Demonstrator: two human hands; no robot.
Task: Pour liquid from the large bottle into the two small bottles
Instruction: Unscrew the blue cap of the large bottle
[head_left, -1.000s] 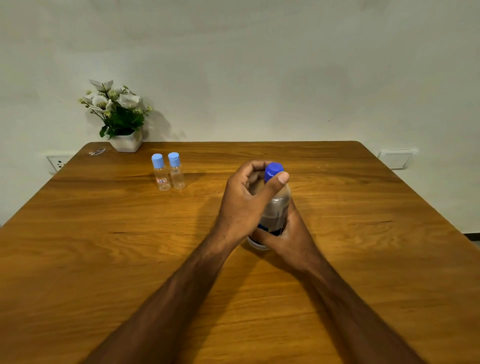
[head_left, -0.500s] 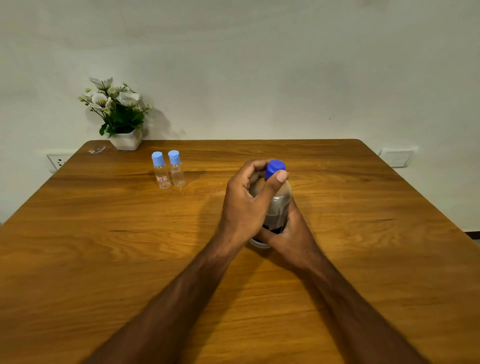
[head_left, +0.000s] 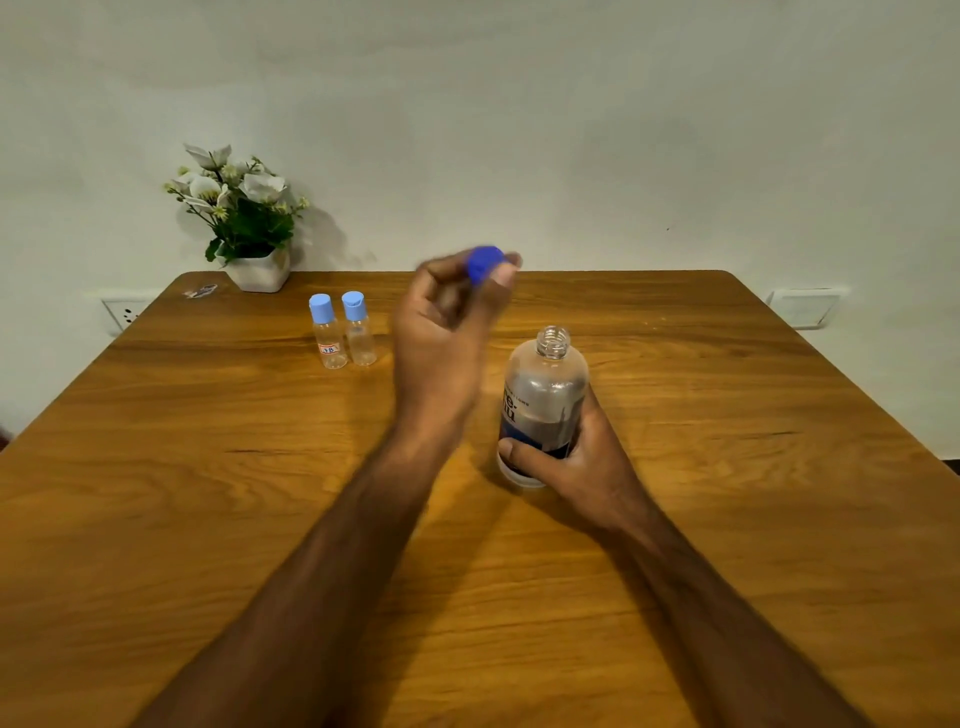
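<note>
At the far left edge of the frame a wall socket (head_left: 120, 313) sits just below the table's (head_left: 208, 519) back corner. On that corner lies a small scrap (head_left: 200, 291), too small to tell what it is. Just right of it, in the upper left of the frame, a white pot (head_left: 260, 270) with white flowers and green leaves stands at the table's back edge against the wall (head_left: 571, 130).

Right of the pot and a little lower in the frame stand the two small bottles, upright, side by side and just apart. The left small bottle (head_left: 327, 332) has a light blue cap and a small label near its base; the right small bottle (head_left: 359, 328) has a light blue flip cap. Both are clear and capped.

In the upper middle of the frame the left hand (head_left: 441, 338) is raised above the table, blurred, its fingers curled in, pinching the dark blue cap (head_left: 484, 264) between thumb and fingertips. The cap is well clear of the large bottle's neck.

Right of that hand, at the centre of the frame, the large bottle (head_left: 543, 400) stands on the table, tilted slightly, its threaded mouth uncovered. It is clear, with a printed label and dark liquid filling roughly its lower half. The right hand (head_left: 571, 457) wraps around its lower part, thumb across the front near the base.

At the far right, on the wall beside the table's back corner, is a white switch plate (head_left: 805, 306).
</note>
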